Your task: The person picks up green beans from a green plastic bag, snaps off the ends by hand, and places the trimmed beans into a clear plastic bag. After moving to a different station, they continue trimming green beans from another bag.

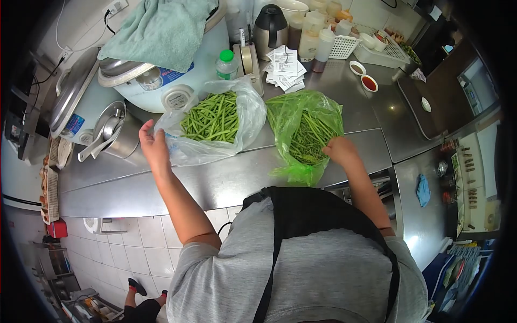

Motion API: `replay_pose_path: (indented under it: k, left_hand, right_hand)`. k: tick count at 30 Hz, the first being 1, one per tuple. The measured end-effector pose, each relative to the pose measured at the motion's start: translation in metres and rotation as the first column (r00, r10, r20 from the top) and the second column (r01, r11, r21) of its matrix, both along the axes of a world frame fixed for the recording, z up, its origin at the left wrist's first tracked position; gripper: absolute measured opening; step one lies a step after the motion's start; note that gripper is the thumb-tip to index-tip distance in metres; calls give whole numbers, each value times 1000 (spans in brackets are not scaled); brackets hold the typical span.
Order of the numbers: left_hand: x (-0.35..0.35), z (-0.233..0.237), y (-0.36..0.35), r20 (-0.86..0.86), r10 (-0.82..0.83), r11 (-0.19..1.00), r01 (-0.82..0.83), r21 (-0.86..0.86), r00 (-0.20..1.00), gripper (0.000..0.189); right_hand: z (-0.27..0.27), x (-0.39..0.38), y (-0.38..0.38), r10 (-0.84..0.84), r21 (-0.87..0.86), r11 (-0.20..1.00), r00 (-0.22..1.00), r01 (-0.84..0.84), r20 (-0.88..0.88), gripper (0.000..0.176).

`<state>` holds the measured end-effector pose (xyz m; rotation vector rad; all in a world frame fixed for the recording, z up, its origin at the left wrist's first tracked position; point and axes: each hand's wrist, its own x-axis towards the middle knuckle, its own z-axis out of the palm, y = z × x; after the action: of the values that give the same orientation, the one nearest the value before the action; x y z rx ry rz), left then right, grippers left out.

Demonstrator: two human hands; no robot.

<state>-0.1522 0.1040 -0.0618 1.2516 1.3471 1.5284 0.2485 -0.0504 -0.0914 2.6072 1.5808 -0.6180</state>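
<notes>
So the biggest thing here is my steel counter (pixel 107 188), and I'll place everything by the clear bag (pixel 252 116) sitting on it. Behind it and a bit left is a big pale blue cooker (pixel 212 64) with a green towel (pixel 161 32) draped over the top. The clear bag itself lies open with a heap of cut green beans (pixel 215 116) inside. Just right of it is the green bag (pixel 334 110), also open, full of thinner-looking green stalks (pixel 307 134). Left of the clear bag there's a metal pot (pixel 129 137) with ladles in it, and beyond it, slightly right, a steel flask (pixel 263 46).

Hands: my left (pixel 155 148) is loosely open at the clear bag's left edge, can't tell if it's touching the plastic. My right (pixel 342 151) is off to the right, fingers bunched narrow at the green bag's far edge; can't make out what's pinched there.

Smaller stuff: paper slips (pixel 285 67) beyond the clear bag to the right, a green-capped bottle (pixel 226 69) right behind it, and a little dish of red sauce (pixel 369 83) well off to the right.
</notes>
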Motion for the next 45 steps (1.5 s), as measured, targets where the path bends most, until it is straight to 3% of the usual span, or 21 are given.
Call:
replay_pose_path:
  k: [4, 5, 6, 8, 11, 13, 15, 16, 18, 20, 24, 26, 30, 35, 38, 41, 44, 45]
  left_hand:
    - [-3, -17, 9, -277, 62, 993, -31, 115, 959, 35]
    - [-5, -21, 6, -362, 144, 989, -141, 35, 921, 41]
    - [-1, -14, 1, -504, 315, 949, -251, 192, 804, 42]
    - [10, 5, -10, -632, 634, 773, -348, 530, 447, 43]
    - [35, 20, -16, -366, 458, 810, -210, 548, 810, 37]
    - [80, 29, -35, -233, 47, 943, 34, 332, 971, 29]
    - [125, 7, -44, -360, -250, 870, 371, 323, 899, 24]
    - [150, 13, -62, -390, -426, 820, 531, 213, 816, 26]
    - [192, 1, -80, -412, -593, 708, 692, 145, 692, 28]
    - [219, -15, -88, -428, -602, 643, 727, 241, 674, 27]
    - [237, -25, -93, -482, -648, 573, 794, 201, 590, 20]
    - [233, -24, -90, -523, -672, 566, 819, 94, 524, 17]
    - [227, -23, -89, -612, -550, 624, 767, 153, 569, 12]
    - [222, -22, -89, -667, -484, 658, 738, 150, 566, 9]
    - [222, -14, -99, -676, -542, 634, 771, 61, 499, 10]
    - [228, -21, -109, -626, -607, 575, 814, 79, 490, 8]
    - [228, -25, -98, -283, -779, 589, 808, -22, 560, 9]
    - [226, -22, -93, -84, -808, 588, 808, -47, 583, 10]
  right_hand:
    - [-8, -3, -3, -24, 137, 990, 1000, 21, 14, 17]
    - [-5, -3, -4, -41, 191, 981, 999, 39, 5, 17]
    - [-1, -4, -5, -58, 244, 968, 998, 58, -6, 16]
    - [15, -4, -4, -70, 311, 947, 996, 84, -56, 15]
    - [23, -2, -2, -9, 475, 876, 988, 82, -153, 14]
    - [30, -5, -2, 51, 565, 824, 984, 54, -168, 13]
    - [40, -17, -2, 95, 619, 785, 986, 8, -134, 12]
    - [42, -21, -1, 135, 651, 758, 986, -39, -98, 12]
    - [44, -28, -3, 203, 705, 697, 979, -132, -18, 11]
    - [47, -34, -7, 260, 739, 656, 965, -151, -34, 10]
    - [55, -39, -14, 365, 799, 579, 928, -161, -78, 9]
    - [54, -37, -16, 339, 796, 590, 936, -134, -95, 9]
    - [52, -34, -15, 311, 786, 608, 944, -110, -109, 9]
    - [44, -37, -10, 222, 714, 681, 975, -162, 9, 10]
    - [28, -37, -7, 133, 701, 698, 988, -147, 76, 11]
    - [4, -31, -1, 50, 698, 712, 997, -75, 56, 14]
    - [7, -29, -2, 58, 609, 793, 998, -36, -17, 19]
    - [10, -29, -4, 72, 562, 827, 996, -33, -47, 21]
